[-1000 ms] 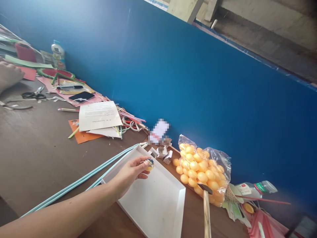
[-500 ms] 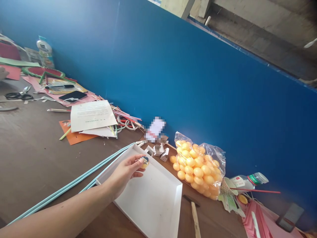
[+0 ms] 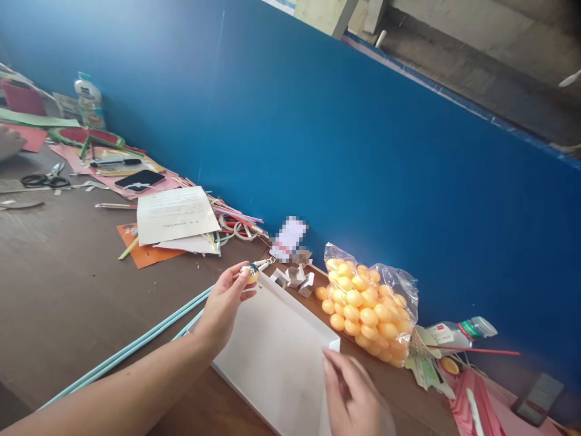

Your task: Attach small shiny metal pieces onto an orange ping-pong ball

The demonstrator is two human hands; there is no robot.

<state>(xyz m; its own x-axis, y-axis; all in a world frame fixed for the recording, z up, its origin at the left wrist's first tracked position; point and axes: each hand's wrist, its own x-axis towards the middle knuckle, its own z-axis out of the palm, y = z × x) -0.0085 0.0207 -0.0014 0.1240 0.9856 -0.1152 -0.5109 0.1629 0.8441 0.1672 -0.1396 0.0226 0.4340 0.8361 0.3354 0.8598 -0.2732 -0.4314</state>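
Note:
My left hand (image 3: 226, 303) is closed on a small shiny ball (image 3: 250, 272), silvery above and golden below, pinched between thumb and fingers. It hovers over the far left corner of a shallow white tray (image 3: 281, 339). Close to the tray's right corner, my right hand (image 3: 356, 390) has thumb and fingertips drawn together, slightly blurred. Whether it grips the tray's rim or something tiny cannot be made out. Two long pale-blue rods (image 3: 136, 342) run beside the tray's left side.
Behind the tray lie small white cartons (image 3: 295, 277) and a bag of orange balls (image 3: 370, 312). A plastic bottle (image 3: 458, 332) rests to the right. Papers (image 3: 177, 215), scissors (image 3: 48, 178) and a phone (image 3: 140, 180) lie left. Another person's hand (image 3: 9, 144) shows at the left edge. A blue partition (image 3: 290, 133) rises behind.
My right hand has come into view at the tray's right corner, covering the hammer seen before. My left hand, still holding the ball, has moved left and up.

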